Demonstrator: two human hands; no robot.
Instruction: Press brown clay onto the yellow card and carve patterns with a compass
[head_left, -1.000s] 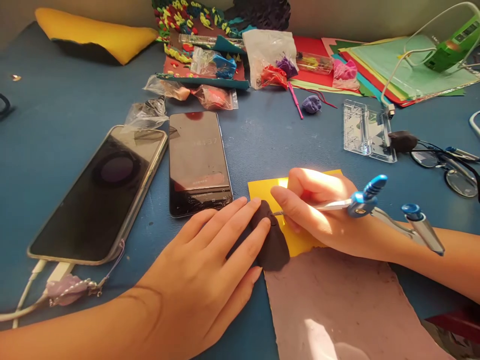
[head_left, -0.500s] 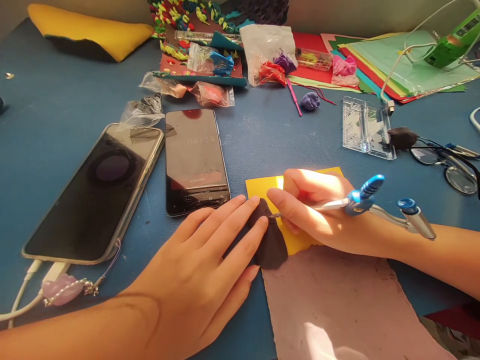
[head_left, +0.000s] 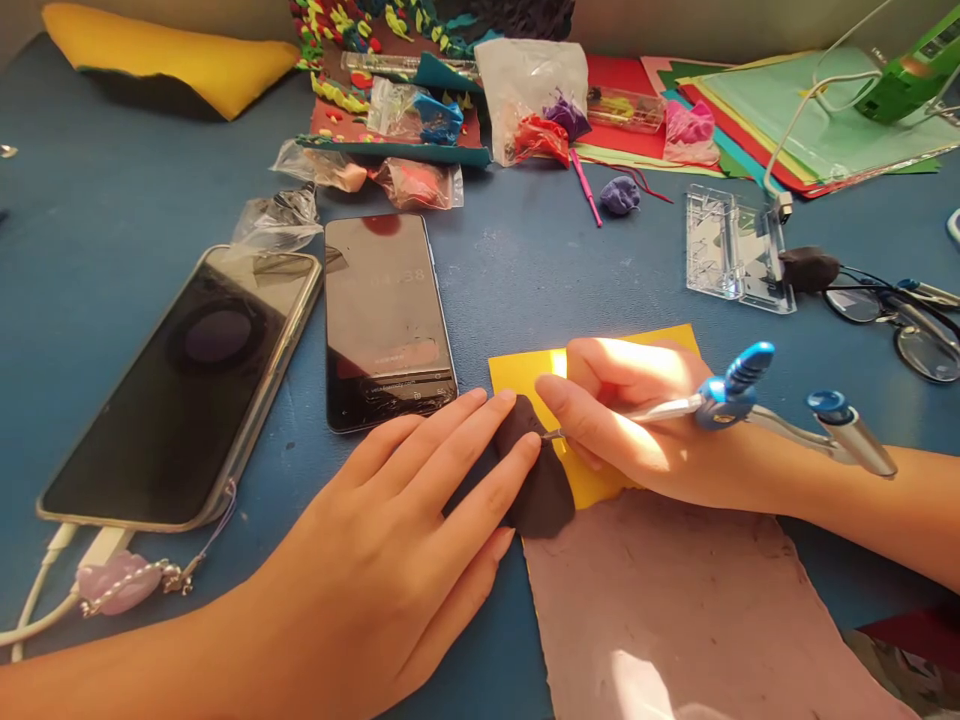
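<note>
My left hand (head_left: 409, 525) lies flat with its fingers stretched over a flattened piece of dark clay (head_left: 541, 490), pressing it to the table. My right hand (head_left: 626, 420) is closed round a blue and silver drawing compass (head_left: 724, 400), whose metal point touches the top of the clay. The clay rests on the corner of a yellow paper (head_left: 592, 480), just above a sheet of pink handmade paper (head_left: 675, 610).
Two phones (head_left: 180, 385) (head_left: 386, 320) lie to the left on the blue table (head_left: 525, 270), one with a cable and charm. At the back are bags of coloured clay (head_left: 536, 105), a purple lump (head_left: 621, 195), stacked coloured papers (head_left: 787, 130), a clear plastic case (head_left: 735, 250) and glasses (head_left: 900, 320).
Both hands hold nearly the same pose; the view has shifted slightly, and the compass point stays on the clay.
</note>
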